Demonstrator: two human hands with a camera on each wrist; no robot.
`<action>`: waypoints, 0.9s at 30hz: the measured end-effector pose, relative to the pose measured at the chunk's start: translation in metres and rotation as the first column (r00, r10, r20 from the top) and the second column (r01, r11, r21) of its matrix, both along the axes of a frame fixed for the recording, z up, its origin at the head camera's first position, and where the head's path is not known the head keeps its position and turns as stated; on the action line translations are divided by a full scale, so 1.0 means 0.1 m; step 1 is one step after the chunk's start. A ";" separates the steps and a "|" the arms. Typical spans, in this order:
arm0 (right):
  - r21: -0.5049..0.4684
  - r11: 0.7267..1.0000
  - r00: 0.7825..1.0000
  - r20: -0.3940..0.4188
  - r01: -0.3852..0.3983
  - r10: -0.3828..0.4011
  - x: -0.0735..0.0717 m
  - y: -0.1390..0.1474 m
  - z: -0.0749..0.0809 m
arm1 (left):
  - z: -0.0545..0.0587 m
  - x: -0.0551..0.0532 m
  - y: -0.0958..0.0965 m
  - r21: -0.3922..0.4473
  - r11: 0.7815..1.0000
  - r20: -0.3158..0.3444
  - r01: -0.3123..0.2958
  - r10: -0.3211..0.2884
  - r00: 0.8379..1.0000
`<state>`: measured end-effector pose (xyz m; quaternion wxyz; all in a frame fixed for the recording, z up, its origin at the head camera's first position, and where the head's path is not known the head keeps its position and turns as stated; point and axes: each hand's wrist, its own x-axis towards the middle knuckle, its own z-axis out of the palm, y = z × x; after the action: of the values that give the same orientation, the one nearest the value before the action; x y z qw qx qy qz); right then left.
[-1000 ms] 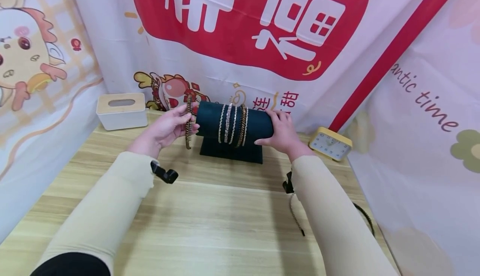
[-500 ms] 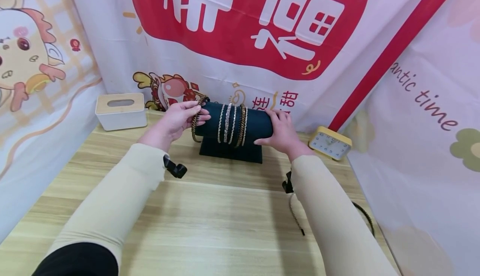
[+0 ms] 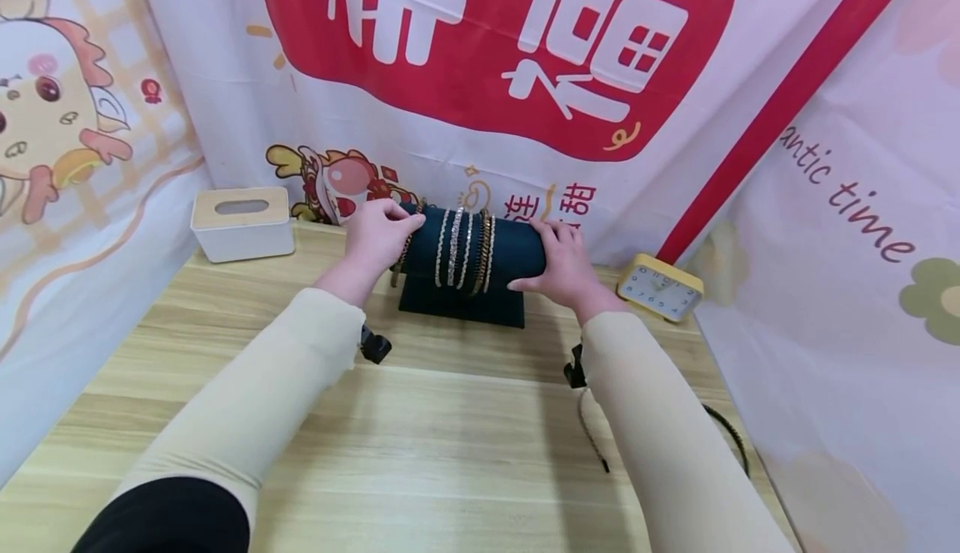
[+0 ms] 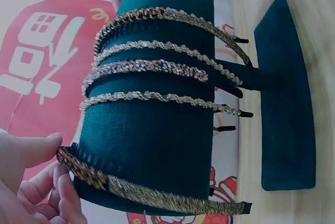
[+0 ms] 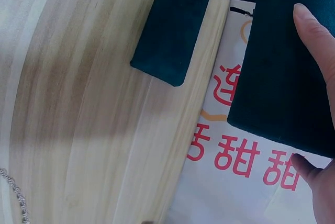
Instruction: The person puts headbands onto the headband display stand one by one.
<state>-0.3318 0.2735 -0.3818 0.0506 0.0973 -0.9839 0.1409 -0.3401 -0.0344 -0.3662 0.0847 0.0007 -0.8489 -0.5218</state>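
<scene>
"While the left grip [image 3: 378,234] pinches that brown headband [image 4: 152,194], where is the band sitting?"

"Round the left end of the padded roll [image 3: 517,244] — across its front, with one tip poking out below. Thumb and fingers nip it high up, by the beads."

"And the right grip [image 3: 564,261]?"

"Wrapped over the roll's other end, fingers on top and thumb in front, bracing it, I'd guess."

"How would the band handle?"

"Light, I'd say, and springy: stiff enough to hold its curve, likely to crack if spread too far. The beads look bumpy, so slipping seems unlikely, but the small teeth inside could snag the roll's cover. I'd hold it where the beads are, without tugging at any single one."

"Any neighbours?"

"Several other headbands [image 3: 455,248] ring the roll, side by side, apart from the pinched one."

"And around them?"

"A pale wood-grain counter [image 3: 442,453], the stand's foot [image 3: 457,309] flat towards its back. A tissue box [image 3: 243,234] on the left, a yellow clock [image 3: 662,288] on the right — and by the right arm a thin headband [image 3: 591,434] and a dark headband [image 3: 731,430], partly hidden. Printed cloths [image 3: 450,94] hang behind and at both sides."
</scene>
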 end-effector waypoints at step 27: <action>-0.005 1.000 1.000 0.006 -0.006 0.006 0.01 0.00 0.01 | 0.12 -0.02 0.24 -0.259 0.965 0.022 0.040 -0.035 0.999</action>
<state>-0.3308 0.2732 -0.3805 0.0475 0.0999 -0.9834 0.1439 -0.3417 -0.0101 -0.3542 0.0670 -0.0220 -0.9104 -0.4077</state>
